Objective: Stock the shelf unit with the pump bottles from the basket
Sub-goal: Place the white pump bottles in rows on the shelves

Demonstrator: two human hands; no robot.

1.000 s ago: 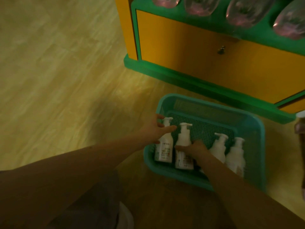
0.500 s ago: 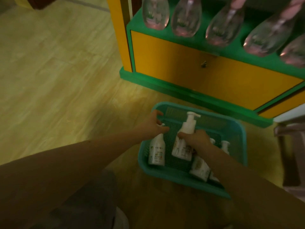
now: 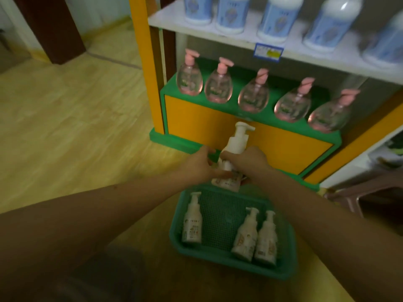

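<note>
While I look down from the head camera, I note these points.

Left hand: my left hand (image 3: 199, 165) is above the far edge of the basket; its fingers curl round the lower bottle (image 3: 226, 182), which I see only in part, so its grip is closed on that bottle.
Right hand: my right hand (image 3: 250, 159) holds the upper bottle (image 3: 236, 141) round its body; this grip is also closed on its thing.
Upper bottle: white, upright, its pump head is above both hands and stands in front of the yellow panel (image 3: 281, 144) of the shelf unit.
Lower bottle: white with a printed label, just under the upper one and between the two hands; I cannot tell if the two bottles touch.
Basket: the green basket (image 3: 220, 258) lies on the wooden floor (image 3: 65, 127), near the foot of the shelf unit.
Bottles in the basket: one white bottle (image 3: 193, 219) stands at the left side; a pair of white bottles (image 3: 255, 236) stands at the right, just beside each other.
Green shelf: the green shelf (image 3: 327, 132) carries a row of clear pink bottles (image 3: 219, 83) with pink pumps.
White shelf: the white shelf (image 3: 229, 38) above carries blue and white bottles (image 3: 231, 12) and a small price tag (image 3: 269, 52) on its edge.
Stool: a brown stool (image 3: 359, 192) is at the right, partly seen.
</note>
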